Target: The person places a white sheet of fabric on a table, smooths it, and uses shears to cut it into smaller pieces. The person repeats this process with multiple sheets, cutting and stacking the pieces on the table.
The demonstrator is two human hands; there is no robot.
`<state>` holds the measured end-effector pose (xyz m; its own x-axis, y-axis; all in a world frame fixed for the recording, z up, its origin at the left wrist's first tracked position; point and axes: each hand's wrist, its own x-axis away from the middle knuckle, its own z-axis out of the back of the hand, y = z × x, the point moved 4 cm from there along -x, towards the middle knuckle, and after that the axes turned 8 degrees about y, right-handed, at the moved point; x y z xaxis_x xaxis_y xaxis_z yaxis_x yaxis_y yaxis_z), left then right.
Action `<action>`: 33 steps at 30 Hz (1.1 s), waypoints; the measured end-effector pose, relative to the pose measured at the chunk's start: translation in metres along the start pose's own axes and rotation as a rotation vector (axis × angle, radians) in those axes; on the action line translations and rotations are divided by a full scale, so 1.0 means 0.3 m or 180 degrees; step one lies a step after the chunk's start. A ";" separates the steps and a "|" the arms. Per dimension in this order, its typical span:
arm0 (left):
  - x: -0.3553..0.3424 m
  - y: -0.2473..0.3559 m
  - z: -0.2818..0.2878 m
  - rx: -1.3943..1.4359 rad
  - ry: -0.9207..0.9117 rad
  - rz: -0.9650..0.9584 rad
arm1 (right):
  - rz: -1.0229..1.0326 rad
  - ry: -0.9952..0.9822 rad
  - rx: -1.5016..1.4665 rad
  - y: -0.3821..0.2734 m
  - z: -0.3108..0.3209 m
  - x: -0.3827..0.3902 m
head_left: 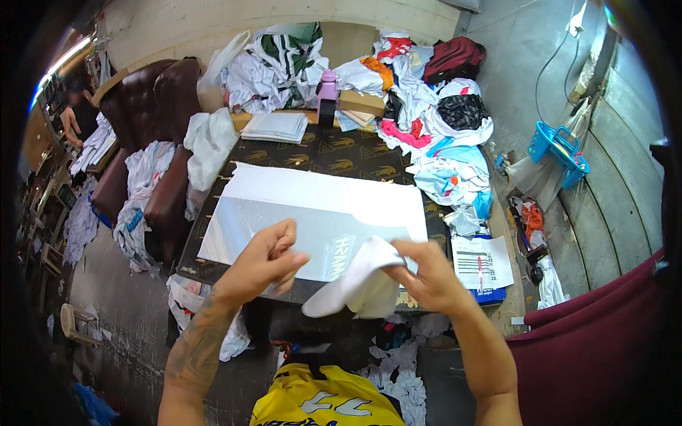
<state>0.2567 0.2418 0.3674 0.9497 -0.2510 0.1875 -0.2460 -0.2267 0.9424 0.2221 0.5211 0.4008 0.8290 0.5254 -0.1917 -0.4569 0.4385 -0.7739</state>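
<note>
My right hand [426, 273] pinches a white piece of cloth [362, 280] between thumb and fingers. The cloth droops to the left, folded over, past the near edge of the table. My left hand [266, 259] hovers left of it, fingers loosely bent and thumb apart, with nothing visible in it. Beneath both hands lies a flat sheet [284, 227], greyish and glossy with pale lettering. A white sheet [312, 186] shows along its far side and right end. Both rest on a dark patterned tabletop [341, 150].
Garments [277, 71] pile up behind the table, and more clothes [455, 170] lie along its right. A pink bottle [327, 96] stands by folded white cloths [274, 128]. Printed paper [483, 263] lies at right. A brown armchair [160, 99] stands left; a person [78, 117] is farther off.
</note>
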 end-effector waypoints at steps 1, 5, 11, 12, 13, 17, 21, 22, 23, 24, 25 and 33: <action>0.022 -0.045 -0.007 -0.0418 -0.0034 0.0249 | -0.0235 -0.0065 -0.0223 0.020 -0.052 0.040; 0.073 -0.202 -0.120 -0.1656 -0.0451 -0.0650 | 0.0995 -0.0252 0.0853 -0.007 -0.227 0.152; 0.100 -0.292 0.014 -0.1110 0.0410 -0.1333 | 0.0192 0.0027 0.1647 0.132 -0.183 0.171; 0.104 -0.300 0.053 -0.0838 0.0534 -0.1151 | 0.0146 -0.0010 0.1314 0.153 -0.148 0.170; 0.105 -0.319 0.102 -0.1084 0.0684 -0.0477 | -0.0050 -0.0097 0.1047 0.174 -0.116 0.169; 0.092 -0.359 0.155 -0.1751 -0.0078 -0.0228 | -0.0702 -0.0162 0.0200 0.198 -0.002 0.166; 0.065 -0.400 0.318 -0.5717 0.0005 -0.0428 | -0.0422 -0.0217 0.1878 0.201 0.078 0.143; 0.073 -0.400 0.387 -0.5606 0.0132 -0.0262 | -0.0479 -0.0043 0.1964 0.217 0.111 0.136; 0.082 -0.397 0.458 -0.5499 0.0251 -0.0115 | -0.0485 0.0153 0.1979 0.237 0.138 0.133; 0.090 -0.395 0.529 -0.5383 0.0331 0.0014 | -0.0427 0.0367 0.1977 0.264 0.168 0.128; 0.111 -0.385 0.580 -0.5342 0.0475 -0.0162 | -0.0428 0.0434 0.1941 0.298 0.195 0.129; 0.242 -0.252 0.996 -0.4205 0.2793 -0.0521 | -0.0825 0.2093 0.0969 0.552 0.361 0.196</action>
<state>0.2863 -0.0406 0.2268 0.8749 0.3946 -0.2809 -0.2444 0.8603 0.4473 0.1602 0.7036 0.3268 0.8993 -0.1214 -0.4201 -0.2116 0.7199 -0.6611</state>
